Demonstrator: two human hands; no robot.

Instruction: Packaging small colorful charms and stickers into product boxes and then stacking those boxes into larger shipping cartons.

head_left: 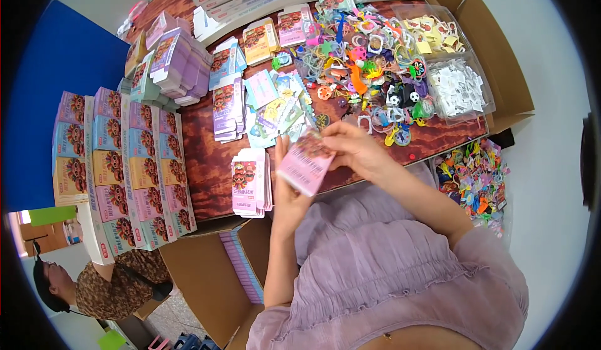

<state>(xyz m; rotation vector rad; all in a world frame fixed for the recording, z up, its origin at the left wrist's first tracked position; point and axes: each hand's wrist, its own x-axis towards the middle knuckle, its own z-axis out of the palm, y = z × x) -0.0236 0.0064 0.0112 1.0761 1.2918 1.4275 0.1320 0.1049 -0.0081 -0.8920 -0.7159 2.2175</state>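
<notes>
Gripping a pink box [307, 164] together over the bench's [208, 187] near edge, the left hand [286, 195] cups its left side and the right hand [352, 149] pinches its upper right edge. White-and-pink cartons [248, 182] lie just left, by that edge. Cards [282, 111] spread farther in; trinkets [370, 68] heap rightward, beside yellow pieces [432, 30] and white pieces [460, 87] along the right edge.

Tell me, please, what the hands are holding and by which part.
A pink box: left fingers at its left edge, right fingers at its upper right edge.
</notes>
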